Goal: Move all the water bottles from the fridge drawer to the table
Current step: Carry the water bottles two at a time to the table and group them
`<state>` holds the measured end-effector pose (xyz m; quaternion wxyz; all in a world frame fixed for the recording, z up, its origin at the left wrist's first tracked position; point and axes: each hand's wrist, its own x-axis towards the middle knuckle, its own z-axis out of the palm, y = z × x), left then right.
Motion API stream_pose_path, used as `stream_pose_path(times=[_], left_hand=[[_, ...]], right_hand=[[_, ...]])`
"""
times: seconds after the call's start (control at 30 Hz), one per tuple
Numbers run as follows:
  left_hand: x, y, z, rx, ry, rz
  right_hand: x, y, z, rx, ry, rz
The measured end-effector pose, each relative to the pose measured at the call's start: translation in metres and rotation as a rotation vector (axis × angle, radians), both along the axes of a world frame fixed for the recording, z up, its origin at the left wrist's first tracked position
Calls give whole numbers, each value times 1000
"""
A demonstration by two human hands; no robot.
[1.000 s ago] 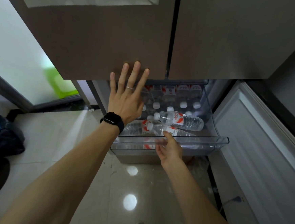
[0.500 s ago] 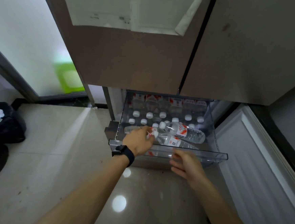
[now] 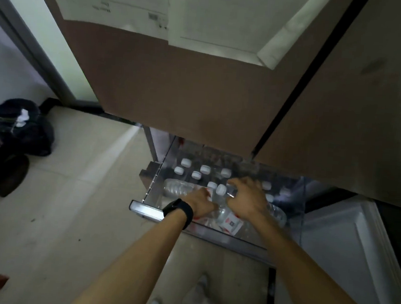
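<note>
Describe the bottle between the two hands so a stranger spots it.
Under the brown fridge doors, the clear drawer holds white-capped water bottles. One clear plastic bottle shows between the left hand and the right hand, which grips its neck; unlike the upright ones behind, it slants, label up.

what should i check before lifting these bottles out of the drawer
1. The drawer is pulled out: ok.
2. The left hand is curled on a lying bottle: ok.
3. The right hand is curled round the white-capped bottle at its neck: ok.
4. Both grips firm: cannot tell, fingertips hidden.
5. Route to the table: cannot tell, not in view.
6. The drawer emptied: not ok, upright bottles stand inside.
</note>
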<state>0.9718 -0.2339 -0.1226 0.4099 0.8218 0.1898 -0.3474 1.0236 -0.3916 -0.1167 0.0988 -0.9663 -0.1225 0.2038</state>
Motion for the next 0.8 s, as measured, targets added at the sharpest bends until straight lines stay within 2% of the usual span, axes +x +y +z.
stream_pose_path(times=[0.1,0.27,0.43,0.57,0.7,0.8], left_hand=[[3,-4,-6,-94,32,72],[3,5,-4,-154,64,126],[5,5,11,-225,36,90],[8,0,27,-52,-222,-52],[4,-10,52,147,-457,-238],[2,-15,70,240,-541,-347]], right_hand=[[5,8,-1,-128,3,146],[11,11,1,-207,-13,196],[-1,-7,12,-136,-235,249],[-20,-40,25,32,-446,187],[-38,-61,42,-55,-531,50],[-49,-67,55,32,-557,-65]])
